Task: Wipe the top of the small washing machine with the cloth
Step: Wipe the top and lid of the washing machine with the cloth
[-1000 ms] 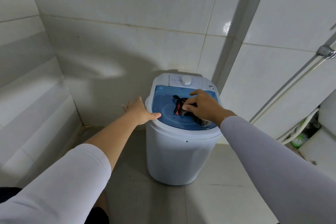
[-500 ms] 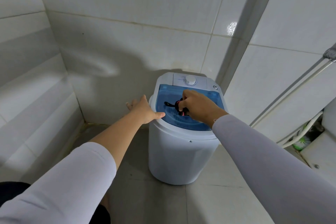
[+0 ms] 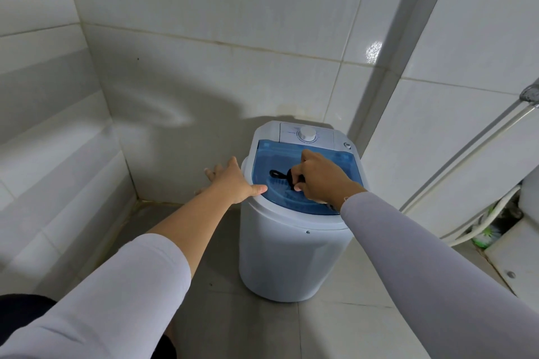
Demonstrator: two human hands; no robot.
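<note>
Head view, single camera, looking down into a tiled corner. Left hand (image 3: 233, 181) reaches forward, palm down, flat against the left rim of the small washing machine (image 3: 291, 256); thumb lies over the edge onto the blue lid (image 3: 344, 160), the other fingers (image 3: 211, 170) spread and released, gripping nothing, hanging past the rim on the wall side. Left sleeve pushed up to mid-forearm, pale smooth fabric. Right hand (image 3: 320, 181) sits over the middle of the lid, knuckles up, wrist bent down, fingers clenched on a dark cloth (image 3: 287, 176). Cloth is black, thin and bunched; one loop trails leftward across the lid, touching it, the rest hidden under the hand. Right sleeve runs to the wrist, light grey, matte. Machine: squat, round-bodied tub, white glossy plastic, standing on the floor in the corner. Lid is translucent blue plastic with a ribbed, curved patch near the front edge. Behind the lid, a white control panel with one round white dial (image 3: 307, 134). Walls: large glossy white tiles with pale grout lines. Floor: grey matte tile. At right, a metal pipe (image 3: 466, 154) runs diagonally, a white hose beside it; something green and bristly low down, too unclear to name.
</note>
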